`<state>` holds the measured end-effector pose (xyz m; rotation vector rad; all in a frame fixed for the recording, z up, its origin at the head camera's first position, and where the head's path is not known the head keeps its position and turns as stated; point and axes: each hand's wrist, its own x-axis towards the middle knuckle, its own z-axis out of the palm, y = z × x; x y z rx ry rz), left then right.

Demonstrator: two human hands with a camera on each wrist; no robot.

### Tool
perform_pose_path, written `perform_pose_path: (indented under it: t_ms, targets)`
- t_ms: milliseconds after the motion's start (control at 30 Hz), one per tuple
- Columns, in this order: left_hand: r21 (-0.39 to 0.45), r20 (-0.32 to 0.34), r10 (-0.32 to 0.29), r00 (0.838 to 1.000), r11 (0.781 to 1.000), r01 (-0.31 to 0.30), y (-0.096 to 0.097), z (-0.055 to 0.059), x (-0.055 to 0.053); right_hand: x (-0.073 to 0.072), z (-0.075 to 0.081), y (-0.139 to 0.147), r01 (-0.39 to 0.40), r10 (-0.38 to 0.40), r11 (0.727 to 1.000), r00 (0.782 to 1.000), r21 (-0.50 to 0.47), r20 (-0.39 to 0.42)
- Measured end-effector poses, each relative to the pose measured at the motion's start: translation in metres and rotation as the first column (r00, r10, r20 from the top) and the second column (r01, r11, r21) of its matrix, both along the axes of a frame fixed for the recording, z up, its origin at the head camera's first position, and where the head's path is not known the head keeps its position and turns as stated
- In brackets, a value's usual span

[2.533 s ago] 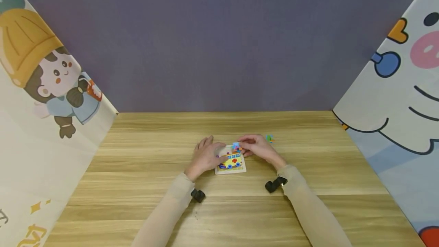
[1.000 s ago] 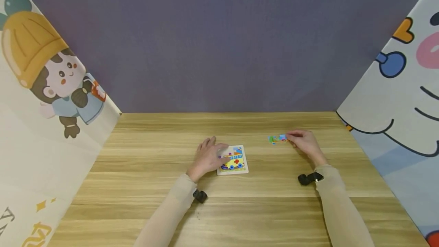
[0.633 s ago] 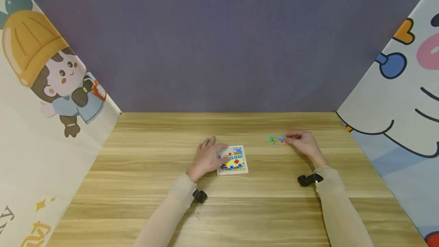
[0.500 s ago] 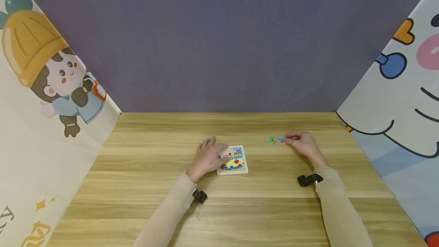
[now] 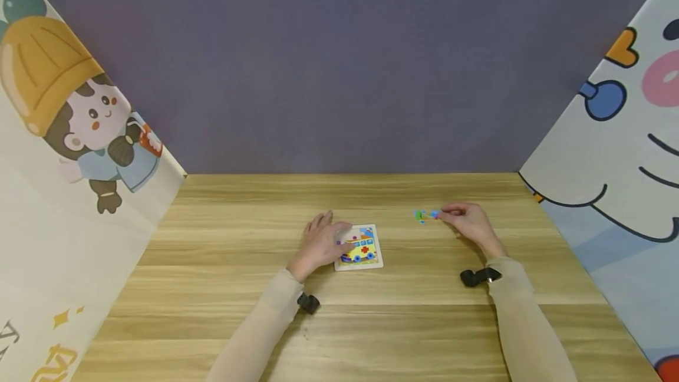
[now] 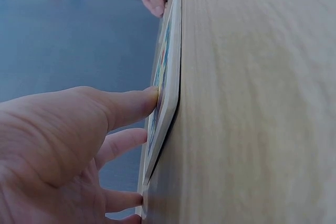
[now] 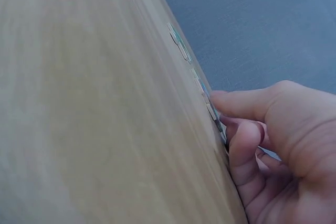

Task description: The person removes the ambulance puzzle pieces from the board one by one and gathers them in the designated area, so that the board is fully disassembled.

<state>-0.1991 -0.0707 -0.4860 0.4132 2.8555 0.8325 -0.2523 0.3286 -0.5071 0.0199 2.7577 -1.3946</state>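
A small square jigsaw board with a yellow ambulance picture lies mid-table, its upper-left part showing pale, bare backing. My left hand rests over its left side, thumb pressing the face and the other fingers spread past the edge. To the right, my right hand pinches a blue jigsaw piece between thumb and curled fingers, low at the table surface. Just left of that lies a green-and-blue jigsaw piece. In the right wrist view the pinched piece is partly hidden by the fingers.
The wooden table runs back to a dark grey-blue panel. Cartoon-printed side walls stand at left and right. Each wrist wears a small black camera, such as the one on the right.
My right hand has carried the blue piece from the board rightward, down beside the green piece. Over the last second it has barely shifted. My left hand has stayed on the board.
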Motion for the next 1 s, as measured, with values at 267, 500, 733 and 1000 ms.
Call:
perform_pose_path:
  t_ms: [267, 500, 733, 1000]
  targets:
    - [0.01, -0.007, 0.001, 1.0, 1.0, -0.001, 0.0, 0.0, 0.0, 0.0, 0.002, -0.003, 0.055, -0.055, 0.998, 0.998, -0.039, -0.009]
    - [0.013, -0.007, 0.004, 1.0, 1.0, -0.004, -0.001, 0.0, 0.001, 0.004, 0.013, -0.036, 0.063, -0.064, 0.955, 0.998, -0.291, 0.004]
    - [0.014, -0.024, 0.002, 1.0, 1.0, -0.001, -0.002, 0.001, 0.002, 0.006, 0.013, -0.1, -0.103, 0.145, 0.92, 0.986, -0.378, 0.085]
    - [-0.002, -0.013, 0.001, 1.0, 1.0, -0.001, 0.0, 0.0, 0.001, 0.009, 0.007, -0.148, -0.211, 0.244, 0.928, 0.967, -0.307, 0.074]
